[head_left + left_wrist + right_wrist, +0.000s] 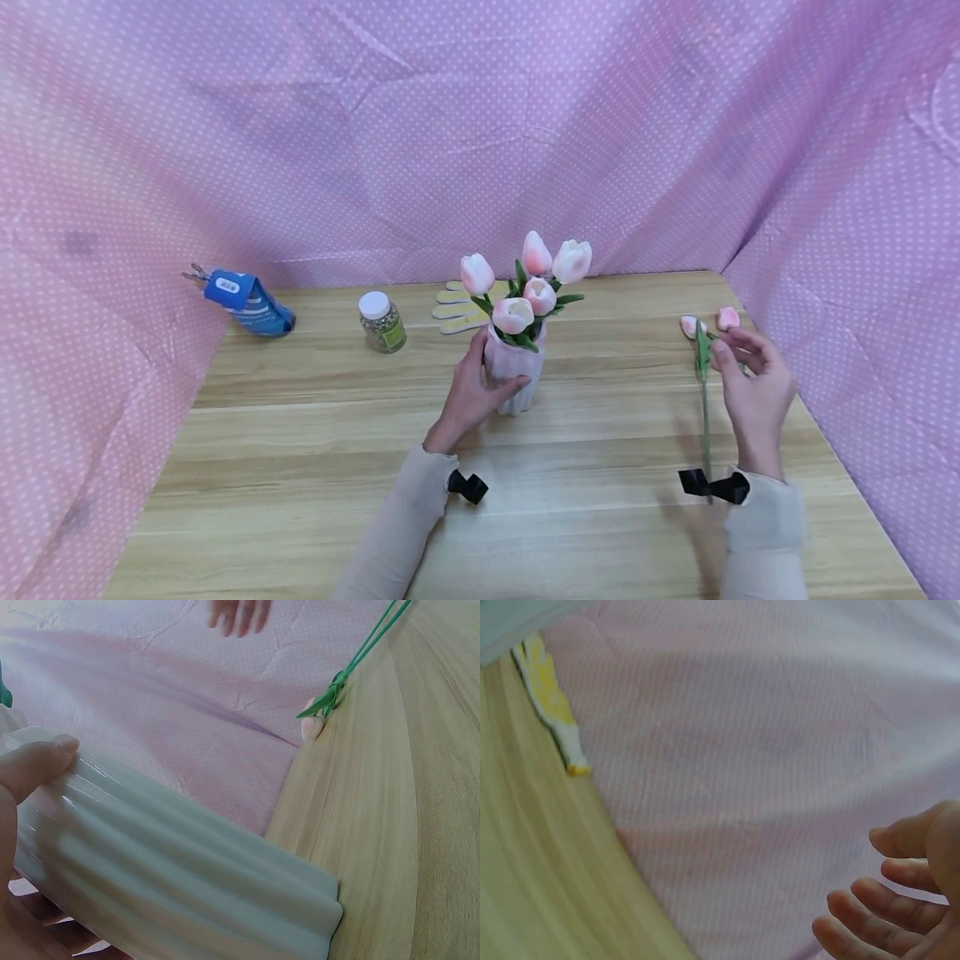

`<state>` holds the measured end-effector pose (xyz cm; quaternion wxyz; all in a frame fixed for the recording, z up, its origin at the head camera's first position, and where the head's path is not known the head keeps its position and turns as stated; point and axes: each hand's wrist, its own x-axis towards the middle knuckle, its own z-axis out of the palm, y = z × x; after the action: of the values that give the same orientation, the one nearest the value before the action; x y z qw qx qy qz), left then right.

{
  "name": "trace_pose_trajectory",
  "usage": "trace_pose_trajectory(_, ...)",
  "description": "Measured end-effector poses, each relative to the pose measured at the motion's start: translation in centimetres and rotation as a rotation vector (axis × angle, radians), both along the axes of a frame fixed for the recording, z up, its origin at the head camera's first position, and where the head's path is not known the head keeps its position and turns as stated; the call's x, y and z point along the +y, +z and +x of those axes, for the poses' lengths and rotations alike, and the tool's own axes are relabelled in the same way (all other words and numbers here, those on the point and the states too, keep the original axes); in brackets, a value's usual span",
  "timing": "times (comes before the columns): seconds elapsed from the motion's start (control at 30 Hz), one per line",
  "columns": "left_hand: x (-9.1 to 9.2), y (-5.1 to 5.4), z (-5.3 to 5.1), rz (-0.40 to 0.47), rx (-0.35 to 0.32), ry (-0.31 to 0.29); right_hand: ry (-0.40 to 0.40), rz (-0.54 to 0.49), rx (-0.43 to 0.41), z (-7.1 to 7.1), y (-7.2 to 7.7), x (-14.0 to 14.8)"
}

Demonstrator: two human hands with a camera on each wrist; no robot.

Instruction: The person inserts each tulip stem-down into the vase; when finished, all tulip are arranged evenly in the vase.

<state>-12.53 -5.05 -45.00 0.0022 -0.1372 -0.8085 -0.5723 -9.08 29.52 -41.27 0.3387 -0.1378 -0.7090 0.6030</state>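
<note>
Filling the vase [514, 367] seems the step in hand: the left hand [472, 390] curls round it mid-table [585, 467], while the right hand [759, 387], empty, fingers parted, hovers near loose tulips [702, 354] at right; next, pinching a stem [705, 417] seems called for

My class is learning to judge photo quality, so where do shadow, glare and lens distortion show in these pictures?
Head view: a soft shadow on the wooden tabletop, left of the right sleeve; left wrist view: bright glints on the ribbed white vase near its rim; right wrist view: tabletop edge looks bowed, probably lens distortion.
</note>
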Motion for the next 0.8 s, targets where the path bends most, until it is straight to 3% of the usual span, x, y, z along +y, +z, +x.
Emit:
trace_pose_trajectory(0.17, 0.0, -0.1, 0.0, 0.0, 0.009, 0.003, -0.039, 0.077, -0.112, 0.0, -1.8, 1.9)
trace_pose_trajectory(0.4, 0.0, -0.1, 0.1, 0.007, 0.026, 0.0, -0.066, 0.239, -0.431, -0.2, -4.1, 3.7)
trace_pose_trajectory(0.57, 0.0, -0.1, 0.1, 0.003, 0.01, -0.004, 0.0, 0.385, -0.574, -0.1, -5.4, 4.6)
trace_pose_trajectory(0.8, 0.0, -0.1, 0.0, -0.002, -0.003, 0.003, 0.138, 0.468, -0.782, 0.1, -6.0, 5.2)
